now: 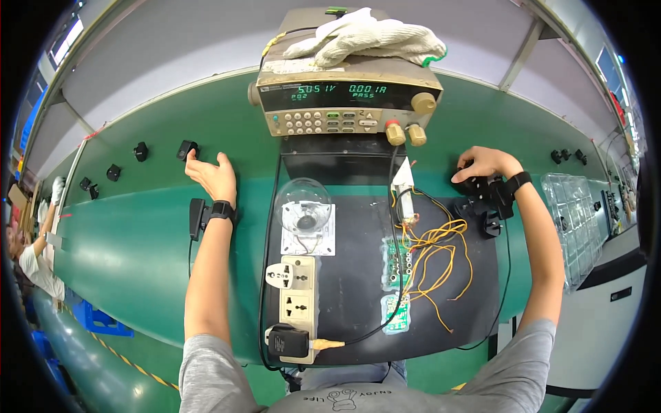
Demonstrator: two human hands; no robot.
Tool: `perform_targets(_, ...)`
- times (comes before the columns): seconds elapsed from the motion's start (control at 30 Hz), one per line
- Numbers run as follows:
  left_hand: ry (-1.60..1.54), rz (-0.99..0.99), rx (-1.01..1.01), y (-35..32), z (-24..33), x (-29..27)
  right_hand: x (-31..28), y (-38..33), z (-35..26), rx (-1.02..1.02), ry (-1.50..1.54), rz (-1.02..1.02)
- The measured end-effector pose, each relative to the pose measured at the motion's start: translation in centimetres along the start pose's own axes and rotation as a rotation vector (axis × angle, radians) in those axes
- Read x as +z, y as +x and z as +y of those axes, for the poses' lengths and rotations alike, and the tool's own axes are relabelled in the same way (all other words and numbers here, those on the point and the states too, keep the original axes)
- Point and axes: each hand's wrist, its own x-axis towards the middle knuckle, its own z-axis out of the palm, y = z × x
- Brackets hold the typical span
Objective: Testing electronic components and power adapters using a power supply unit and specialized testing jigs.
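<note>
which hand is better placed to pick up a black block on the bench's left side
Likely the left hand: it is right at the nearest black block there, thumb and index finger apart. The right hand is on the other side of the instrument, at a cluster of black parts.

White knit gloves (372,41) lie atop a bench instrument (323,103) with a lit green display, at the middle of the tabletop's (138,227) far edge. A clear compartmented tray (575,234) sits by the right edge; beyond the left edge, a co-worker (36,265) in white appears, with striped tape (125,356) crossing the green floor (151,352).
</note>
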Motion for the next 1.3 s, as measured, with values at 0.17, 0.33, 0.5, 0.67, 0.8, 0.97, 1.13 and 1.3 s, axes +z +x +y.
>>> perform_targets(0.17, -0.045, 0.026, 0.014, -0.5, 0.3, 0.1, 0.8, -3.2, 2.8, -0.046, 0.306, 0.005)
perform_targets(0.33, -0.074, 0.066, 0.063, -0.9, -0.2, 0.2, 1.8, -0.5, 8.7, 0.13, 0.145, 0.645)
perform_targets(0.5, -0.156, 0.077, 0.073, -0.9, -0.5, 0.3, 4.4, -1.0, 10.6, 0.163, 0.162, 0.439)
perform_targets(0.67, -0.262, 0.091, 0.029, -0.8, -0.4, -0.6, 3.6, -5.6, 6.4, 0.026, 0.178, 0.779)
perform_targets(0.8, -0.532, 0.031, -0.143, -0.7, -0.6, -1.5, 3.3, -11.7, -1.1, -0.205, 0.605, 0.573)
perform_targets(0.97, -0.703, -0.14, -0.279, -2.0, -0.8, -3.9, 7.0, -15.6, -10.4, -0.467, 1.121, 0.409)
perform_targets(1.13, -0.936, -0.357, -0.352, -4.7, -0.5, -7.3, 8.2, -15.6, -16.7, -0.326, 1.384, -0.286)
perform_targets(1.3, -0.992, -0.444, -0.439, -6.5, 0.4, -11.1, 9.6, -12.6, -20.2, -0.352, 1.721, -0.48)
